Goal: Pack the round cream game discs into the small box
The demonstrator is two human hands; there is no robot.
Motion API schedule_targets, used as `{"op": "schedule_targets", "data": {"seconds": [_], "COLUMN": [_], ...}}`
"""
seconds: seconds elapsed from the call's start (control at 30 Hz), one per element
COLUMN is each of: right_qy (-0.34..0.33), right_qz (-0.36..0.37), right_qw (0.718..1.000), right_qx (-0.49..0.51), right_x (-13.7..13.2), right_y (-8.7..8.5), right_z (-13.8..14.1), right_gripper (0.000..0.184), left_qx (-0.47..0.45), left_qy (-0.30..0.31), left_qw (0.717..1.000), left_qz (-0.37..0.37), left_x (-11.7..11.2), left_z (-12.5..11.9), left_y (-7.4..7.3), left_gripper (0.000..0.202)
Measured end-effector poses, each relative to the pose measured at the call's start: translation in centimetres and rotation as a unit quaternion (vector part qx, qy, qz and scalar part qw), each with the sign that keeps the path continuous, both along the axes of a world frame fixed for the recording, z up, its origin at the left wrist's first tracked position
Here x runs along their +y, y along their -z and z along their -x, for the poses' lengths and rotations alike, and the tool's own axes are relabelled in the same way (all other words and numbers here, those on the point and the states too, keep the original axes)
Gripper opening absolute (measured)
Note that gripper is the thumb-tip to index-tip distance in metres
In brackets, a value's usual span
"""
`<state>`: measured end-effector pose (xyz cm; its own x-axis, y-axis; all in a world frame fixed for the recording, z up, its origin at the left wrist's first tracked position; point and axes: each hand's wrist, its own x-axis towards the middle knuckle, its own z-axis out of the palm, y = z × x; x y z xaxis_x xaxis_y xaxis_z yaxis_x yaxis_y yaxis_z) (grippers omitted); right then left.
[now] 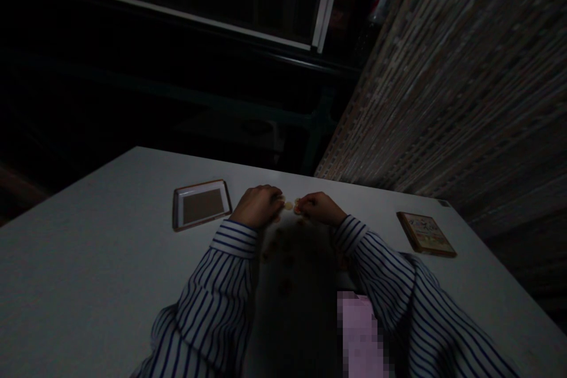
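Note:
My left hand [258, 205] and my right hand [319, 208] rest close together on a pale table [88, 260], both with fingers curled. Between their fingertips lie small round pale pieces [289, 205]; each hand pinches at one of them. More small dark pieces [283, 260] lie in the shadow between my striped sleeves, hard to make out in the dim light.
A flat tray with a brown frame and brown inset [201, 205] lies left of my left hand. A square box with a printed lid [426, 234] lies to the right. A brick wall [465, 100] rises at the right; the room beyond the table is dark.

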<state>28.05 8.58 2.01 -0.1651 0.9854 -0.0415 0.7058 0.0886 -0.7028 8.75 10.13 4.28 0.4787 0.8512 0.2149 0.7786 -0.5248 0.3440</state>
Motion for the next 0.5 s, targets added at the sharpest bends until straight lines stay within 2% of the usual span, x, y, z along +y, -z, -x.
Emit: {"op": "schedule_targets", "data": {"seconds": [0.1, 0.23, 0.5], "right_qy": [-0.044, -0.082, -0.066], "right_qz": [-0.032, -0.011, -0.037], "right_qw": [0.994, 0.985, 0.965], "right_qx": [-0.089, -0.15, -0.251], "right_x": [-0.6, -1.2, -0.7], "right_y": [-0.2, -0.8, -0.9], "right_z": [0.1, 0.5, 1.4], "right_gripper": [0.021, 0.021, 0.028], "left_qx": [0.006, 0.009, 0.031], "left_qy": [-0.011, 0.002, -0.004], "left_qw": [1.0, 1.0, 0.999], "left_qz": [0.014, 0.011, 0.03], "left_x": [0.0, 0.2, 0.2], "left_z": [0.2, 0.3, 0.1], "left_y": [0.0, 0.2, 0.6], "left_gripper": [0.032, 0.032, 0.03]}}
